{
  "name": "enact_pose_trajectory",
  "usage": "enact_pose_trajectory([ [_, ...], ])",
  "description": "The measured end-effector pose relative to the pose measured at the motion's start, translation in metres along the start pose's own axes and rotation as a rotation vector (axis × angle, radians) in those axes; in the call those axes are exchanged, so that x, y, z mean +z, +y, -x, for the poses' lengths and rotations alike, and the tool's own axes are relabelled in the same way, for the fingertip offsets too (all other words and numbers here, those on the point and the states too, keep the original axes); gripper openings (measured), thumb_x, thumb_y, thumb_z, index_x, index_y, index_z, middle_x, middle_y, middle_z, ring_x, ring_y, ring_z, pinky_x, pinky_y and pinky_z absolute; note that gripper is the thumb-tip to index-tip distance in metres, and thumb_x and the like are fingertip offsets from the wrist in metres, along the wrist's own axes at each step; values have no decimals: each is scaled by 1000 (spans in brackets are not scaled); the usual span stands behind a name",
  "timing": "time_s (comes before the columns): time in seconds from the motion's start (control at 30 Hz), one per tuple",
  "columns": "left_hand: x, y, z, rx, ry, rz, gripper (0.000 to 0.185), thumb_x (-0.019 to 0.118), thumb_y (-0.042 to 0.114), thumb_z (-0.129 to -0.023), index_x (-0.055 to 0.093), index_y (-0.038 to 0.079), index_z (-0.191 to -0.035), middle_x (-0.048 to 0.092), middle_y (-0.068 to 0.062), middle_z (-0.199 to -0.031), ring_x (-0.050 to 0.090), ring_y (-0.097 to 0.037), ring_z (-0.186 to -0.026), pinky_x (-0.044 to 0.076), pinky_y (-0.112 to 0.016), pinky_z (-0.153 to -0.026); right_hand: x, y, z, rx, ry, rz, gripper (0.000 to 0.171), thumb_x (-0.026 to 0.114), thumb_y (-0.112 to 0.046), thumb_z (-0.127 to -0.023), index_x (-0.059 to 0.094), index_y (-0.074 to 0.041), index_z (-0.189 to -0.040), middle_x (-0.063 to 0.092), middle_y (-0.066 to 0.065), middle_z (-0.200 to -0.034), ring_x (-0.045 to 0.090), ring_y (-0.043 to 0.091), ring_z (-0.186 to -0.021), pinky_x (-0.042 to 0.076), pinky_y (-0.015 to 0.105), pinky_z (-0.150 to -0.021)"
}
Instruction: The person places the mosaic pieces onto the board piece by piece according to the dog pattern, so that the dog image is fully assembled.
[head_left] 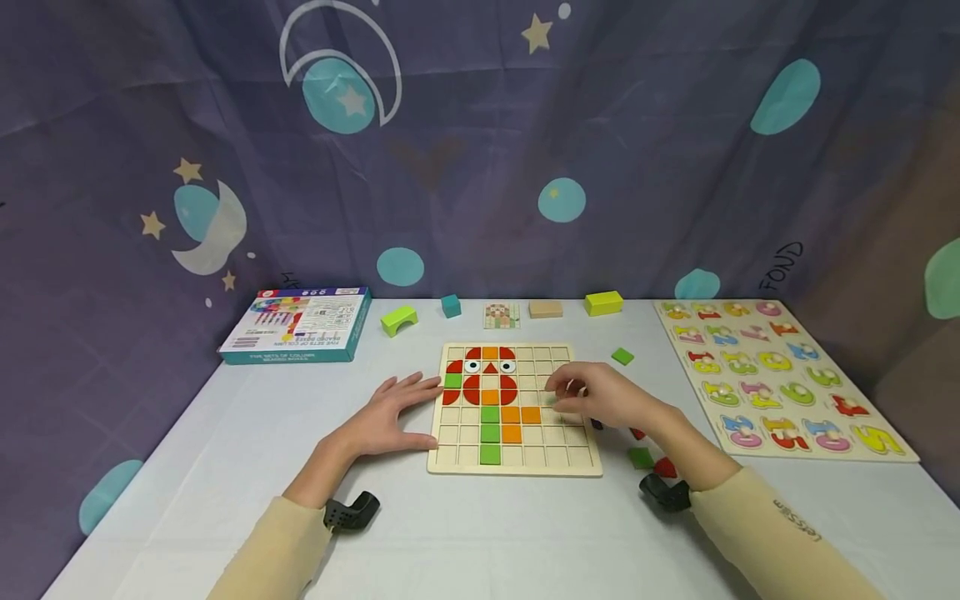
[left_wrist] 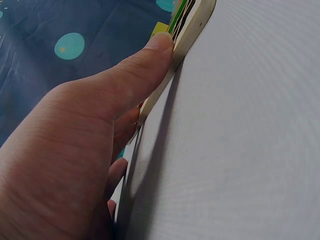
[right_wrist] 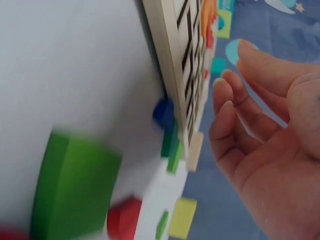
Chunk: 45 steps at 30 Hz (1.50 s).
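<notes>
A wooden grid board (head_left: pixel 514 450) lies in the middle of the table, with red, orange and green tiles forming a figure on it. My left hand (head_left: pixel 408 404) lies flat on the table at the board's left edge. In the left wrist view its thumb (left_wrist: pixel 152 50) presses against the board's rim (left_wrist: pixel 192 30). My right hand (head_left: pixel 581 392) hovers over the right side of the board, its fingers (right_wrist: pixel 235 107) loosely curled and holding nothing. Loose pieces lie right of the board: a green tile (head_left: pixel 641 457), a red piece (head_left: pixel 664 467) and a blue piece (right_wrist: pixel 162 112).
At the back stand a game box (head_left: pixel 298 325), a green arch block (head_left: pixel 398 319), a teal cube (head_left: pixel 450 306), a pattern card (head_left: pixel 501 316), a wooden block (head_left: pixel 545 309) and a yellow-green block (head_left: pixel 603 302). A number puzzle (head_left: pixel 780 375) lies at the right. Another green tile (head_left: pixel 622 357) lies nearby.
</notes>
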<state>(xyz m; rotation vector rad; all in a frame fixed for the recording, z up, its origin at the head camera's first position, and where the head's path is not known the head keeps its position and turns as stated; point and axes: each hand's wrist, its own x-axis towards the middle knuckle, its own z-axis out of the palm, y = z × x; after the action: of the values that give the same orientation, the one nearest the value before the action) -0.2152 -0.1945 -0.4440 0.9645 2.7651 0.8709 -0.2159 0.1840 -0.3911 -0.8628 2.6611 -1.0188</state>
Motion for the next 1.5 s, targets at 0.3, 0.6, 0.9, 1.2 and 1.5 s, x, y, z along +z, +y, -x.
enact_pose_trajectory([
  [0.3,0,1,0,6,0,5,82,80,52,-81,54,13,-148,42,-1,-157,21,-30,-151,6,-58,-120,-20,14,37,67,25,-11,22,77,-12,-91,70,-6,-111,66,-1,-99,60,19,-88,54,29,-73],
  [0.6,0,1,0,-1,-6,1,82,81,51,-81,54,12,-148,41,-2,-158,21,-30,-151,5,-57,-120,-38,30,80,157,41,-9,25,78,-11,-89,70,-6,-113,67,-1,-100,59,21,-90,55,27,-78],
  [0.9,0,1,0,-3,-9,1,83,80,52,-81,53,12,-148,40,-2,-158,20,-30,-151,5,-57,-120,-50,46,112,154,-16,21,28,80,-12,-87,70,-7,-112,65,0,-105,56,18,-89,53,25,-76],
  [1.2,0,0,0,5,-2,-3,82,80,52,-81,54,13,-148,41,-1,-158,21,-30,-151,6,-57,-120,-49,57,126,213,-82,7,30,82,-14,-84,69,-11,-111,61,-3,-102,52,14,-85,49,22,-73],
  [1.5,0,1,0,-6,-8,-6,82,80,51,-81,53,12,-148,41,-1,-158,20,-29,-151,5,-57,-120,-47,58,124,164,-47,64,25,85,-15,-82,65,-14,-98,54,-3,-87,49,13,-79,44,23,-65],
])
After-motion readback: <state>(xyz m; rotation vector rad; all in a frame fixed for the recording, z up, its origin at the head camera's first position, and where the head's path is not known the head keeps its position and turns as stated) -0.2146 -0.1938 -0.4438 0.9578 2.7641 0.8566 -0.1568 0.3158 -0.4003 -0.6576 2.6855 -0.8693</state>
